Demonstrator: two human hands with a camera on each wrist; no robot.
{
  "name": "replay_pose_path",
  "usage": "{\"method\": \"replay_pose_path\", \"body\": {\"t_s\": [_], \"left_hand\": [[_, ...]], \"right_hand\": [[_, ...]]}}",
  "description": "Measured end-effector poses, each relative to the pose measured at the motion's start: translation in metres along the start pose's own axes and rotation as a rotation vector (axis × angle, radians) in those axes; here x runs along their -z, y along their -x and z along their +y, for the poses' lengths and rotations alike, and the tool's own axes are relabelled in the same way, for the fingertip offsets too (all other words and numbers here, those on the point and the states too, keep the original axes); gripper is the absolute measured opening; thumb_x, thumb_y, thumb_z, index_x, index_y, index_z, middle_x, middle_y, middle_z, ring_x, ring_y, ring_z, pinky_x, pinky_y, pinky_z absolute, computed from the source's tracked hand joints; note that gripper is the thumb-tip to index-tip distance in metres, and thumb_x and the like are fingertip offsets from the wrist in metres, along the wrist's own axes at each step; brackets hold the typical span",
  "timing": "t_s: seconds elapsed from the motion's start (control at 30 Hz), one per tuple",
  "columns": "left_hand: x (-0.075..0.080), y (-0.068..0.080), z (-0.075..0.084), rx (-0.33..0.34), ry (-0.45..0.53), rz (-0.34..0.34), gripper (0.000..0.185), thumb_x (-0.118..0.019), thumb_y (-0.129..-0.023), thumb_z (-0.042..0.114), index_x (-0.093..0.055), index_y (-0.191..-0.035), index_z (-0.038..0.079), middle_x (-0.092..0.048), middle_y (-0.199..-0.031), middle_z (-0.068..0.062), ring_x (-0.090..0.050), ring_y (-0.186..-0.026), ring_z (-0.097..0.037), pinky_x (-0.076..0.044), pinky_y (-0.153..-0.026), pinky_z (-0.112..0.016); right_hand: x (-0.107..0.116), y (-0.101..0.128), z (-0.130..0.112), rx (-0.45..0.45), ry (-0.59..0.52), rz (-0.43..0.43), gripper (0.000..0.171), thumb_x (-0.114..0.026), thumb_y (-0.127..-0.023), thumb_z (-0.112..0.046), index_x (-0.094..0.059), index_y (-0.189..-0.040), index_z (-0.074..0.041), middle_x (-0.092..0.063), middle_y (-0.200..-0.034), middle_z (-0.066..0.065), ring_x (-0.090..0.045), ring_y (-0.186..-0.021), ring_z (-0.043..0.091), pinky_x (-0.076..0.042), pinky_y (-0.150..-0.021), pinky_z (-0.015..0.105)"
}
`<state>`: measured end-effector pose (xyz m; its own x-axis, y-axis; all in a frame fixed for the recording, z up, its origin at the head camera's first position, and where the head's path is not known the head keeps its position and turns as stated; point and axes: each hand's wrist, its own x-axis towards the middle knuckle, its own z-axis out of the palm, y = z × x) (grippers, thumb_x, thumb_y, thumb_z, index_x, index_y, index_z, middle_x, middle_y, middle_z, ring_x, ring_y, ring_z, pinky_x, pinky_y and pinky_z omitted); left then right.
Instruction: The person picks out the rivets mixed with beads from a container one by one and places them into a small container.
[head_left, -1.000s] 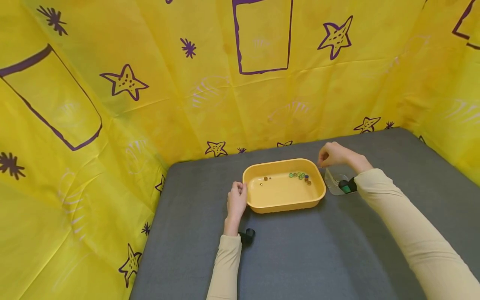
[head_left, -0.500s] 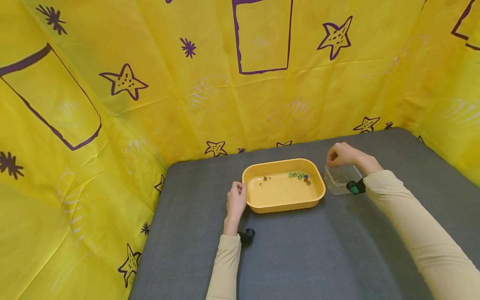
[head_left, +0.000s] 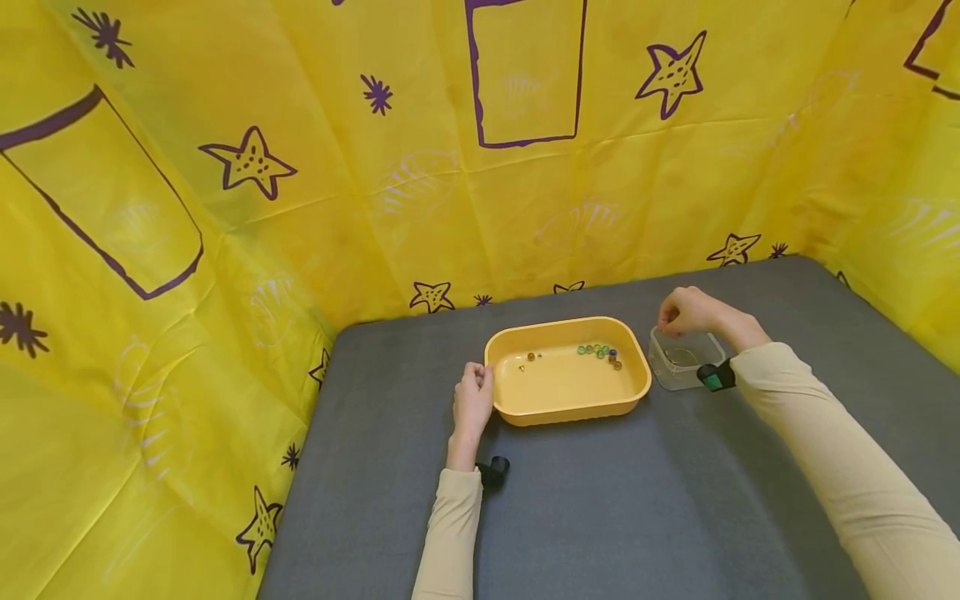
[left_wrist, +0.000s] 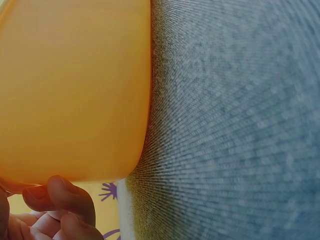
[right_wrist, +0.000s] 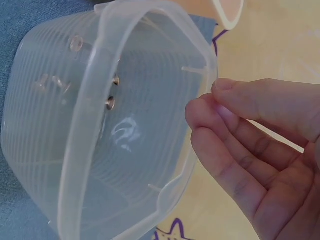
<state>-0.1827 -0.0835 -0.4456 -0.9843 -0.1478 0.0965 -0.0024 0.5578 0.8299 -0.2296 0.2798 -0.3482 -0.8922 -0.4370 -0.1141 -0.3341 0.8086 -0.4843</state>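
A yellow tub (head_left: 562, 398) rests on the grey cloth surface. It holds several glass marbles (head_left: 600, 351) near its right end, a brown marble (head_left: 531, 357) and tiny metallic pieces (head_left: 522, 367) at the left. My left hand (head_left: 472, 400) grips the tub's left rim; the left wrist view shows its curled fingers (left_wrist: 72, 200) against the tub wall. To the right stands a clear plastic container (right_wrist: 75, 145) with small copper-coloured studs (right_wrist: 110, 103) inside. My right hand (head_left: 693, 310) is over its far rim, thumb and fingertips together. Whether they pinch something tiny is hidden.
Yellow cloth walls (head_left: 450, 233) printed with purple starfish surround the far and left sides of the grey surface (head_left: 585, 508). The clear container sits close beside the tub's right end. A dark wrist camera (head_left: 495, 472) shows beside my left wrist.
My right hand has moved right, from beside the tub's right rim to over the clear container, whose opening shows more now. The left hand, the tub and the marbles have stayed put.
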Motion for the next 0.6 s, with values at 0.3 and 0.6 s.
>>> {"method": "replay_pose_path", "body": {"t_s": [0.3,0.6], "left_hand": [[0.002,0.0,0.0,0.006,0.005,-0.001,0.021,-0.05,-0.096,0.026,-0.052,-0.091,0.006,-0.046,-0.068,-0.002,-0.044,-0.055,-0.016,-0.035,-0.051,-0.027],[0.001,0.0,-0.002,-0.004,0.003,-0.003,0.022,-0.05,-0.096,0.027,-0.053,-0.092,0.006,-0.047,-0.067,-0.002,-0.044,-0.054,-0.015,-0.034,-0.051,-0.027]], "right_hand": [[0.001,-0.009,-0.01,0.017,-0.002,0.0,0.007,-0.062,-0.079,0.002,-0.066,-0.074,-0.001,-0.059,-0.061,0.004,-0.05,-0.056,0.015,-0.041,-0.056,0.03],[-0.007,-0.024,-0.024,0.058,-0.03,-0.011,0.007,-0.063,-0.08,0.0,-0.066,-0.074,-0.001,-0.06,-0.065,0.005,-0.051,-0.056,0.016,-0.043,-0.054,0.029]]}}
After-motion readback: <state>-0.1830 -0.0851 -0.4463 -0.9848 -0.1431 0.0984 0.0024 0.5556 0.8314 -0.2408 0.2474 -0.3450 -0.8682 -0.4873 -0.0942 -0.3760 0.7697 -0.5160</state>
